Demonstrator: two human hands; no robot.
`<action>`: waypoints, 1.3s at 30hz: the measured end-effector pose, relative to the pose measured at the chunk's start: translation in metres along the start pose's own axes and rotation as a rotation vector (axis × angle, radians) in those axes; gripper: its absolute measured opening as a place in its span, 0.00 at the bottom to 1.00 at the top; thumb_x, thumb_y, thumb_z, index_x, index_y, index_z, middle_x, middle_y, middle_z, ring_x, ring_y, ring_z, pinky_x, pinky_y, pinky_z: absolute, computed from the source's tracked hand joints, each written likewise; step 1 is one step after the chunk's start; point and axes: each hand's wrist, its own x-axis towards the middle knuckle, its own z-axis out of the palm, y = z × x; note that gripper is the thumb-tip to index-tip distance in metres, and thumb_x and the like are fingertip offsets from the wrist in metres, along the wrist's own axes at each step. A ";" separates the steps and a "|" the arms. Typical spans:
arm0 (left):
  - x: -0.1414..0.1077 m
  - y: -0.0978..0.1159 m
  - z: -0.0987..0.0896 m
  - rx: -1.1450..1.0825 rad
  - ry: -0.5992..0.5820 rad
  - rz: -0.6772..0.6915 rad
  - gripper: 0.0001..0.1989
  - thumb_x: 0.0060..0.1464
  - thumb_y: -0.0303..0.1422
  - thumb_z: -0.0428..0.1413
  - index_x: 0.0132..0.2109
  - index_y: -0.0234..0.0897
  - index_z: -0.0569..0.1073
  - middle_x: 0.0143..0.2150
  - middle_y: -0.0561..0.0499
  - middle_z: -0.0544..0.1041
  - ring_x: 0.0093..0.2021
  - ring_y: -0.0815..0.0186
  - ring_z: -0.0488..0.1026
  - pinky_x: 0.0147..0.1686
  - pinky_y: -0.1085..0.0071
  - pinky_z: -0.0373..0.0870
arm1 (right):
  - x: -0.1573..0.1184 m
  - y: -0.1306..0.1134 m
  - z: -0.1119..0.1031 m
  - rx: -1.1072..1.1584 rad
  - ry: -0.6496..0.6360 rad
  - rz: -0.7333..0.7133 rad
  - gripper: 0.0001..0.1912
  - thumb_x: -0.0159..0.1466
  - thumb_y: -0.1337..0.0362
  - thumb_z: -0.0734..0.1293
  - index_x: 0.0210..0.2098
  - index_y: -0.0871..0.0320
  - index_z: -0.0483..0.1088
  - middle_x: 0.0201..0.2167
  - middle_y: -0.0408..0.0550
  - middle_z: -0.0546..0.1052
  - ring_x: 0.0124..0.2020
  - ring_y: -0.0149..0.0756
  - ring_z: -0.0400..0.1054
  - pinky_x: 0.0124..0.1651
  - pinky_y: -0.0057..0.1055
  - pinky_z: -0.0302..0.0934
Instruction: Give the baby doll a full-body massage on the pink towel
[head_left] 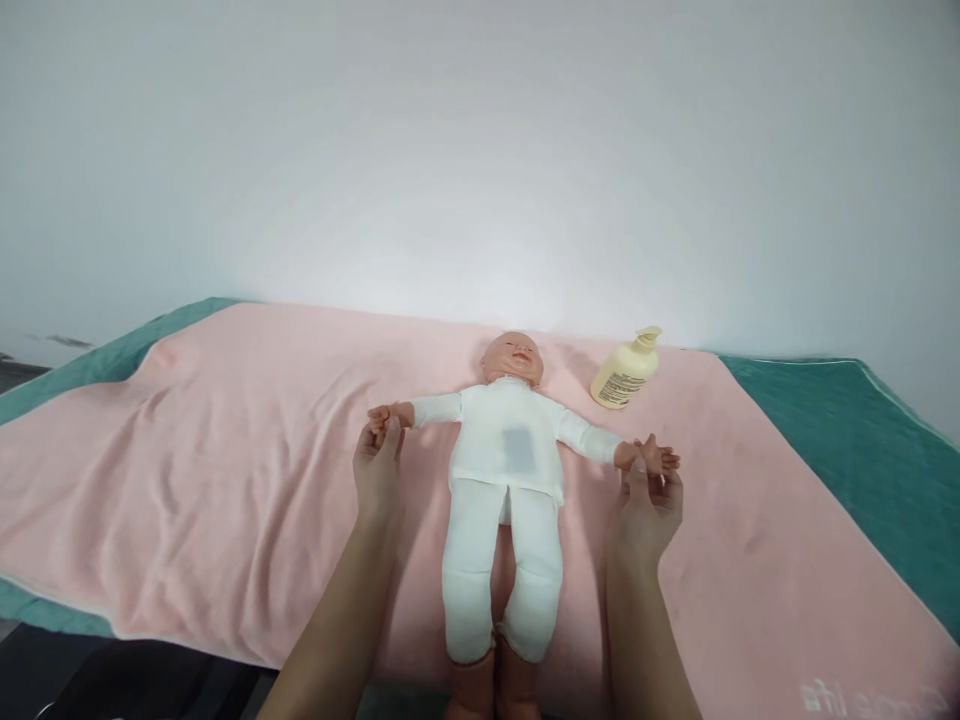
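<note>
A baby doll [484, 430] with a white cloth body lies on its back, its head away from me and both arms stretched out sideways. My left hand [377, 465] grips the doll's hand on the left side, thumb on top and fingers beneath. On the right, my right hand [649, 510] holds the doll's other hand the same way, at the wrist and palm. A grey patch marks the doll's chest. Its feet run out of view at the bottom edge.
A pale yellow pump bottle [624, 375] stands tilted in view to the right of the doll's head. Under everything lies a wrinkled pink blanket [225, 480], over a green cover [862, 450]. A white wall [480, 150] rises behind. Something dark [112, 670] shows at lower left.
</note>
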 end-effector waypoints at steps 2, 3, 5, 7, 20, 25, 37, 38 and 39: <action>-0.012 0.001 0.007 0.113 -0.079 0.143 0.12 0.53 0.34 0.62 0.45 0.38 0.75 0.50 0.46 0.77 0.55 0.60 0.71 0.59 0.61 0.65 | -0.009 -0.006 0.008 -0.041 -0.019 -0.108 0.22 0.58 0.61 0.72 0.50 0.57 0.68 0.56 0.52 0.70 0.58 0.42 0.65 0.62 0.47 0.57; -0.018 0.000 0.010 0.173 -0.132 0.199 0.13 0.52 0.34 0.63 0.46 0.38 0.75 0.51 0.46 0.76 0.56 0.58 0.71 0.58 0.59 0.65 | -0.014 -0.008 0.011 -0.066 -0.044 -0.150 0.22 0.58 0.62 0.72 0.50 0.58 0.68 0.54 0.52 0.72 0.57 0.43 0.66 0.61 0.48 0.58; -0.029 -0.004 0.014 0.314 -0.255 0.282 0.14 0.52 0.33 0.62 0.47 0.39 0.75 0.52 0.46 0.76 0.56 0.57 0.71 0.57 0.58 0.67 | -0.024 -0.010 0.016 -0.137 -0.121 -0.215 0.21 0.58 0.63 0.72 0.49 0.58 0.69 0.50 0.51 0.74 0.53 0.43 0.69 0.59 0.50 0.61; -0.038 -0.009 0.016 0.488 -0.387 0.411 0.13 0.53 0.30 0.60 0.47 0.41 0.75 0.51 0.48 0.77 0.56 0.57 0.72 0.57 0.57 0.66 | -0.032 -0.009 0.017 -0.229 -0.247 -0.283 0.18 0.59 0.64 0.71 0.48 0.57 0.70 0.46 0.50 0.76 0.49 0.42 0.71 0.56 0.50 0.63; -0.045 -0.018 0.029 0.922 -0.720 1.061 0.17 0.60 0.21 0.49 0.52 0.39 0.73 0.53 0.49 0.77 0.57 0.63 0.70 0.58 0.58 0.64 | -0.039 -0.003 0.025 -0.476 -0.707 -0.874 0.18 0.61 0.74 0.68 0.49 0.51 0.72 0.44 0.49 0.76 0.48 0.39 0.70 0.56 0.48 0.65; -0.045 -0.019 0.031 0.920 -0.725 1.067 0.17 0.59 0.21 0.49 0.52 0.38 0.73 0.53 0.48 0.77 0.58 0.63 0.70 0.57 0.59 0.65 | -0.039 -0.004 0.027 -0.484 -0.722 -0.890 0.17 0.61 0.74 0.67 0.48 0.52 0.73 0.44 0.49 0.76 0.47 0.38 0.70 0.56 0.47 0.64; -0.042 -0.009 0.020 0.602 -0.503 0.485 0.14 0.56 0.31 0.57 0.50 0.43 0.75 0.52 0.50 0.77 0.56 0.60 0.71 0.58 0.60 0.66 | -0.035 -0.007 0.022 -0.276 -0.291 -0.275 0.17 0.60 0.64 0.70 0.48 0.56 0.70 0.46 0.50 0.75 0.49 0.41 0.70 0.56 0.49 0.63; -0.040 -0.006 0.019 0.554 -0.418 0.414 0.15 0.56 0.32 0.58 0.51 0.43 0.75 0.52 0.50 0.77 0.55 0.60 0.72 0.57 0.60 0.67 | -0.032 -0.008 0.022 -0.231 -0.233 -0.228 0.18 0.59 0.63 0.71 0.48 0.56 0.70 0.47 0.50 0.75 0.50 0.42 0.70 0.57 0.50 0.62; -0.038 -0.004 0.018 0.497 -0.330 0.362 0.15 0.55 0.34 0.59 0.51 0.43 0.74 0.52 0.49 0.77 0.54 0.59 0.72 0.56 0.61 0.67 | -0.029 -0.009 0.022 -0.181 -0.184 -0.193 0.20 0.58 0.62 0.71 0.49 0.57 0.69 0.48 0.50 0.74 0.52 0.43 0.69 0.58 0.50 0.61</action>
